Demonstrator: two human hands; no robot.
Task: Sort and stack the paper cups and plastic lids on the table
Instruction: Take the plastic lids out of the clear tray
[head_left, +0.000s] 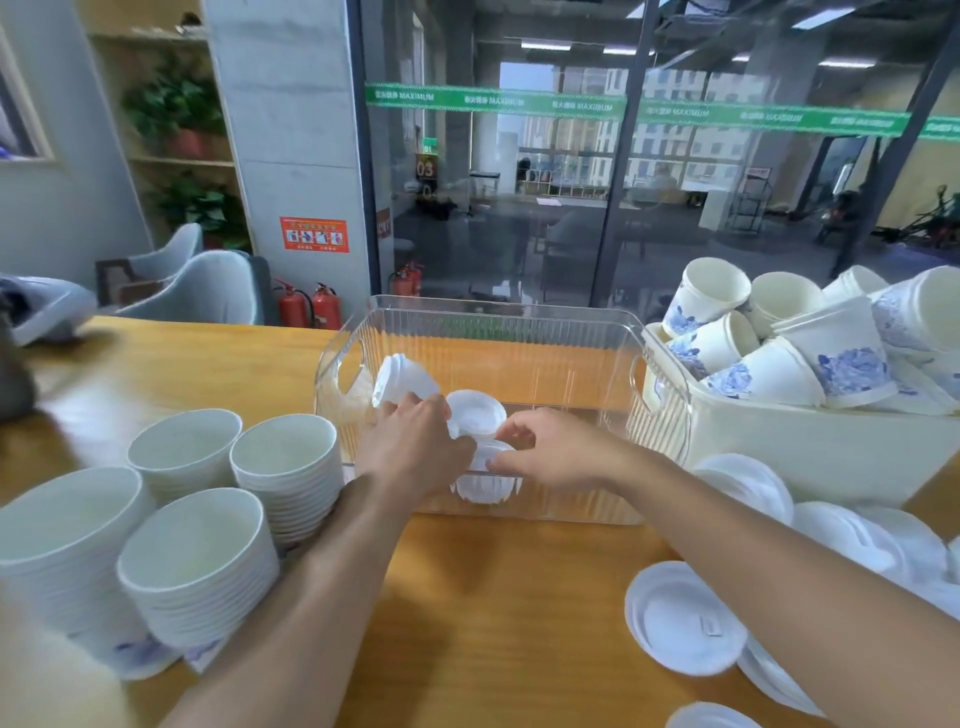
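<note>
Both my hands reach into a clear ribbed plastic bin (519, 338) in the middle of the wooden table. My left hand (415, 447) and my right hand (545, 452) curl their fingers round a short stack of white plastic lids (485, 486) at the bin's near wall, one hand on each side. A second lid stack (475, 413) stands just behind it. A third lid stack (400, 382) lies tilted at the bin's left end. Nested stacks of white paper cups (197, 561) stand on the left.
A cream bin (810, 457) on the right is heaped with loose blue-flowered paper cups (831, 353). Loose white lids (680, 618) lie scattered on the table at the right, under my right forearm. Grey chairs and fire extinguishers stand beyond the table's far edge.
</note>
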